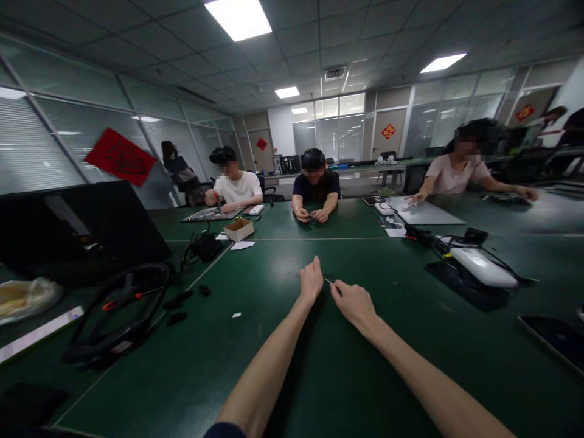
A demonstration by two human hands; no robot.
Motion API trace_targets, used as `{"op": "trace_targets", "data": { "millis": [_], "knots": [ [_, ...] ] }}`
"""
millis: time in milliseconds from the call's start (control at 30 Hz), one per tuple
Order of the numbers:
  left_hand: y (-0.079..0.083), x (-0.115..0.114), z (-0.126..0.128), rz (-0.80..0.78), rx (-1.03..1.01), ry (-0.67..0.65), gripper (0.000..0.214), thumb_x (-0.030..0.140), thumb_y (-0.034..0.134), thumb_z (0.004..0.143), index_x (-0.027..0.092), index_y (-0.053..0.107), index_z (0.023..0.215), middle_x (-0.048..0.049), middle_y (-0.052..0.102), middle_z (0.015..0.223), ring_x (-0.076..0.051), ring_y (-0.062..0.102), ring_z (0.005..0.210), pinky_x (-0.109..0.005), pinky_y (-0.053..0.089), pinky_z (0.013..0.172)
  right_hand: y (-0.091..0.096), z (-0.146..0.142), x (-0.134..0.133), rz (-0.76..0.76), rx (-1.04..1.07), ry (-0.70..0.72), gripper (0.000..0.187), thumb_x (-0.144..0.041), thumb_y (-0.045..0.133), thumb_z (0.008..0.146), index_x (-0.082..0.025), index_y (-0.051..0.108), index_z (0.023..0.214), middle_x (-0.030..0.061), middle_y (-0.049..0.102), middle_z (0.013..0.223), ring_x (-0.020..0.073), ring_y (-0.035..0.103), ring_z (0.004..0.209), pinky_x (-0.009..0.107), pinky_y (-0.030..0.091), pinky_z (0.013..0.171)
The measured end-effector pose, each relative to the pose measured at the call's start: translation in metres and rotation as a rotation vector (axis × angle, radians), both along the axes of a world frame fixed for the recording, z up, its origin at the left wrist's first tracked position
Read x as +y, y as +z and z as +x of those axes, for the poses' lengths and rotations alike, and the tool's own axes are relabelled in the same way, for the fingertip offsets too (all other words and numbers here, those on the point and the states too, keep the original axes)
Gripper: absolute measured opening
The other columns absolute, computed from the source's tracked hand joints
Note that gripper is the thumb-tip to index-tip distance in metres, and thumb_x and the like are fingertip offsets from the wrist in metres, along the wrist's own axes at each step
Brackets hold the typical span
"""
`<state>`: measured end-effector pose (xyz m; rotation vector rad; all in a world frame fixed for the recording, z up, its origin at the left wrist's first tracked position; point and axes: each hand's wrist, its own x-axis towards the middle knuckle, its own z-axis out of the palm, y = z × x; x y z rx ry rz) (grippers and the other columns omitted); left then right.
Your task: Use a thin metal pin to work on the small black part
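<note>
Bare forearms [275,353] stretched over the green tabletop [191,371], the right hand [356,302] pinching a slim pale rod [328,281] between it and the curled left hand [311,282], whose contents could not be told, so a steady, straight aim seemed best.

The left forearm [272,354] slanted from the near side toward the far right, while the right forearm [420,368] ran toward the far left, so that they converged. The left hand [311,281] was angled toward the far side, its underside hidden. Just beside it, apart, the right hand [357,302] was closed in a pinch, its back facing up.
</note>
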<state>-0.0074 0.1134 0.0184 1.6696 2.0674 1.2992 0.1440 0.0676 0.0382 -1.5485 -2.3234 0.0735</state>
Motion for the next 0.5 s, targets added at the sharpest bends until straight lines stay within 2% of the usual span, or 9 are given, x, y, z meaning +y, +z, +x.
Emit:
{"op": "trace_targets", "data": {
  "millis": [133, 267, 367, 500],
  "knots": [
    [0.0, -0.006, 0.009, -0.048, 0.029, 0.086, 0.078, 0.057, 0.004, 0.089, 0.012, 0.068, 0.085, -0.0185, 0.066, 0.088, -0.027, 0.061, 0.083, -0.033, 0.041, 0.077, 0.003, -0.01, -0.007, -0.01, 0.039, -0.068, 0.052, -0.052, 0.017, 0.095, -0.025, 0.062, 0.099, 0.0085, 0.066, 0.083, 0.0212, 0.063, 0.075, 0.029, 0.042, 0.065],
    [0.001, -0.008, 0.006, -0.034, -0.036, 0.108, 0.08, 0.058, 0.002, 0.088, 0.012, 0.068, 0.088, -0.0193, 0.065, 0.091, -0.028, 0.061, 0.086, -0.035, 0.041, 0.08, 0.006, -0.01, -0.009, -0.043, 0.118, -0.092, 0.049, -0.049, 0.019, 0.096, -0.025, 0.062, 0.101, 0.0074, 0.066, 0.084, 0.0182, 0.063, 0.073, 0.026, 0.042, 0.064],
    [0.002, -0.005, -0.001, -0.03, -0.107, 0.077, 0.079, 0.06, 0.003, 0.087, 0.014, 0.067, 0.08, -0.017, 0.066, 0.084, -0.027, 0.06, 0.08, -0.035, 0.041, 0.077, 0.005, -0.003, -0.007, -0.061, 0.174, -0.055, 0.047, -0.048, 0.021, 0.096, -0.025, 0.062, 0.099, 0.0049, 0.066, 0.079, 0.015, 0.062, 0.066, 0.023, 0.041, 0.059],
    [0.002, -0.004, -0.009, -0.034, -0.201, 0.009, 0.074, 0.062, 0.009, 0.087, 0.015, 0.062, 0.066, -0.0136, 0.064, 0.071, -0.024, 0.058, 0.071, -0.032, 0.04, 0.071, 0.003, 0.005, -0.002, -0.076, 0.206, 0.074, 0.046, -0.046, 0.021, 0.096, -0.025, 0.062, 0.102, 0.0029, 0.066, 0.077, 0.0127, 0.06, 0.061, 0.021, 0.041, 0.057]
  ]
}}
